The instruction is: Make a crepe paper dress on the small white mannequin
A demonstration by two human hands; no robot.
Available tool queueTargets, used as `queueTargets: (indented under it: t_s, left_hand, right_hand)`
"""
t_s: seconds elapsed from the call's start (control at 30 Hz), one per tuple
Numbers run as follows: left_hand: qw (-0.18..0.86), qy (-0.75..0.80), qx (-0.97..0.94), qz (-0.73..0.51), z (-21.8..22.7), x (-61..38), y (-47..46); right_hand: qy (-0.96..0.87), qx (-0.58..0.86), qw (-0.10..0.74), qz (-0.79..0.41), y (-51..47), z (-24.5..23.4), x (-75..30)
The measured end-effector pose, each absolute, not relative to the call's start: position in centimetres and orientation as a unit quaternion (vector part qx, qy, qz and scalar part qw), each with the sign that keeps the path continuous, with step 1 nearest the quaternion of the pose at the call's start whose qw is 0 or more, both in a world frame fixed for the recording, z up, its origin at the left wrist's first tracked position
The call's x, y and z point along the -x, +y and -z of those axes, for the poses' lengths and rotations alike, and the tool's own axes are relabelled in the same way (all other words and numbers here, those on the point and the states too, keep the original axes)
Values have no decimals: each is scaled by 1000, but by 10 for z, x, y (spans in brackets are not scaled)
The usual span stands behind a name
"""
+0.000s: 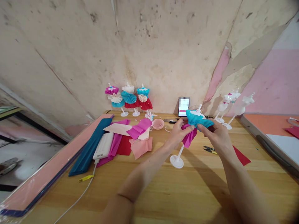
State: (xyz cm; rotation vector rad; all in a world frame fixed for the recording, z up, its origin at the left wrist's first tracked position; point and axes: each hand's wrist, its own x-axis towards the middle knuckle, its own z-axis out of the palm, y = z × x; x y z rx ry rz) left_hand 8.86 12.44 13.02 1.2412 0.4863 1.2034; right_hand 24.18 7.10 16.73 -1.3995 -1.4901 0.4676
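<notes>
A small white dress-form mannequin [179, 153] tilts on its round base in front of me, its neck knob leaning right. It wears a magenta crepe paper skirt [190, 139] below and a turquoise crepe paper piece [195, 119] around the upper body. My left hand [179, 132] pinches the turquoise paper at the waist, thumb in front, other fingers hidden behind. On the other side my right hand [216, 131] pinches the same paper's right part between thumb and fingers. Scissors [210, 150] lie just below my right hand, beside a red paper piece [241, 155].
Three dressed mannequins [130, 98] stand against the wall, and bare white ones [247, 101] at the back right. Crepe paper sheets [90, 149], a white power bank [104, 146] with a cable, and a pink bowl [158, 124] lie left. A phone [183, 107] leans on the wall.
</notes>
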Motion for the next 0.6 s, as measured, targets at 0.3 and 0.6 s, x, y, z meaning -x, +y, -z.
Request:
queueTargets:
  t_s: [0.3,0.6]
  left_hand:
    - [616,216,-542,-530,-125,-90,126]
    - [625,201,-553,-513,-127,-88,125]
  right_hand:
    - [-621,611,475,-123,74,-165,-241]
    - [-625,622,465,-73,73,-162,-240]
